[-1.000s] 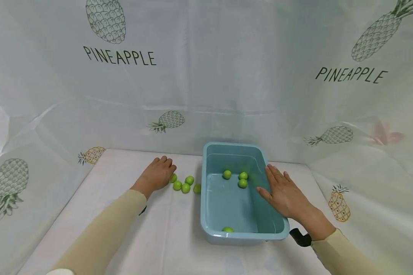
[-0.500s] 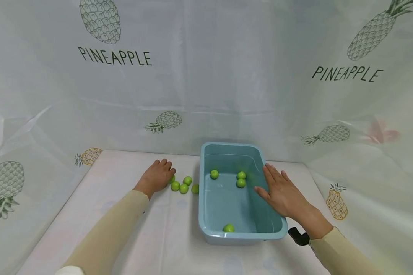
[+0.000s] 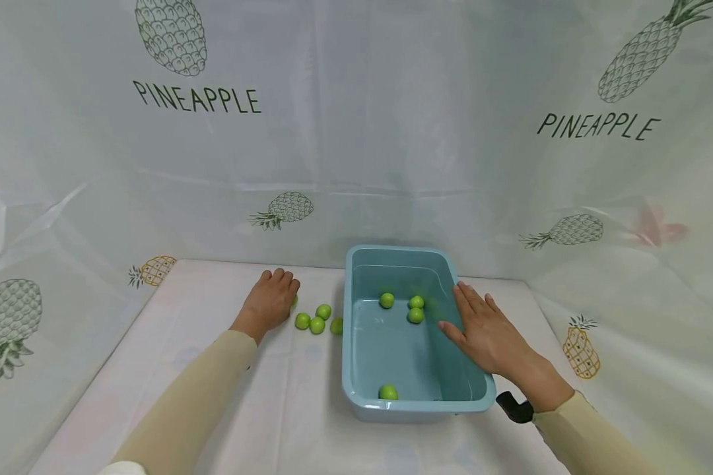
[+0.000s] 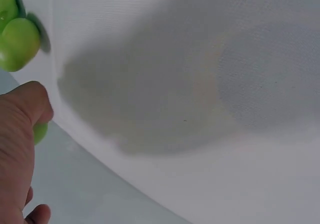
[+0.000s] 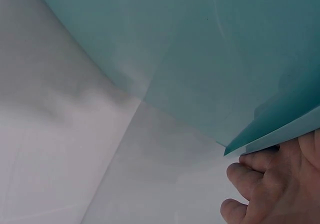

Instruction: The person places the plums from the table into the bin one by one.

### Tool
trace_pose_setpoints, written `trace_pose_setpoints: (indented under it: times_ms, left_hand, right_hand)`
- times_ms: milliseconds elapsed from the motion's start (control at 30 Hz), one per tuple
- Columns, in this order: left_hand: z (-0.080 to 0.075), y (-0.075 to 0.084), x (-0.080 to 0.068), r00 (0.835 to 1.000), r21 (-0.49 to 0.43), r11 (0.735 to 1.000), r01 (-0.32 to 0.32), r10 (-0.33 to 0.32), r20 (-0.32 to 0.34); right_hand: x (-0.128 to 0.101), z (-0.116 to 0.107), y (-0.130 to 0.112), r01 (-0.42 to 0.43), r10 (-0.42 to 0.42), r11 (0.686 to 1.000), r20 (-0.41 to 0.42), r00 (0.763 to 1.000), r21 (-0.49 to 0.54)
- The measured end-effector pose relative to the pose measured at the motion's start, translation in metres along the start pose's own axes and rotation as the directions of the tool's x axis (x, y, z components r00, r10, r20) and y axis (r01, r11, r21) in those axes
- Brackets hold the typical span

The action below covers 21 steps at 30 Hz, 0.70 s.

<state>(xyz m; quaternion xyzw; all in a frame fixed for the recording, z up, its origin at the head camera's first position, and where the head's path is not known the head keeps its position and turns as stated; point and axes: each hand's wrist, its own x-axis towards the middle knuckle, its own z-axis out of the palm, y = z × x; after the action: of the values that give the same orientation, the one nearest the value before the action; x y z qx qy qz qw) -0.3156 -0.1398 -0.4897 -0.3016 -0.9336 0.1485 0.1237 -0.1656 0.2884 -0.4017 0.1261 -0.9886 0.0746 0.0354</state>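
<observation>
My left hand (image 3: pixel 273 298) lies on the white table left of the basin, its fingers curled over a small green ball (image 3: pixel 294 301) that barely shows. In the left wrist view the hand (image 4: pixel 20 144) covers that ball (image 4: pixel 40 132). Several more green balls (image 3: pixel 317 324) lie loose just right of it. The light blue basin (image 3: pixel 401 251) holds water and several floating green balls (image 3: pixel 416 315), one of them near the front wall (image 3: pixel 386 392). My right hand (image 3: pixel 481 326) rests flat on the basin's right rim, fingers straight and thumb inside; its fingers (image 5: pixel 250 176) show under the rim.
A white cloth printed with pineapples (image 3: pixel 285 208) hangs behind and along both sides of the table. The table's right edge (image 3: pixel 546 316) runs close to the basin. Bare tabletop (image 3: pixel 285 402) lies in front of the loose balls.
The far-left ball in the basin drifted left and back right, and the near ball shifted a little left. My left fingers have closed further over their ball. The right hand has stayed put.
</observation>
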Motion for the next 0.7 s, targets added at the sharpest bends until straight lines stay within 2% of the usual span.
trace_pose_setpoints:
  times_ms: [167,400,600,700]
  left_hand:
    - [0.003,-0.003,-0.001,0.998,0.040,0.998,0.043,-0.040,-0.053]
    - [-0.001,-0.004,0.000,0.991,0.070,0.995,0.069,-0.061,-0.116]
    - [-0.005,-0.007,0.004,0.969,0.054,0.992,0.110,-0.095,-0.229]
    - [-0.008,-0.008,0.005,0.957,0.051,0.990,0.134,-0.116,-0.266]
  right_hand:
    - [0.001,0.000,0.000,-0.001,0.001,1.000,0.001,1.000,0.005]
    - [0.000,0.000,0.000,-0.002,0.002,1.000,0.001,1.000,0.007]
    - [0.000,-0.001,0.000,-0.006,0.005,1.000,0.007,1.000,0.009]
    - [0.000,-0.001,0.000,-0.007,0.007,1.000,0.006,1.000,0.005]
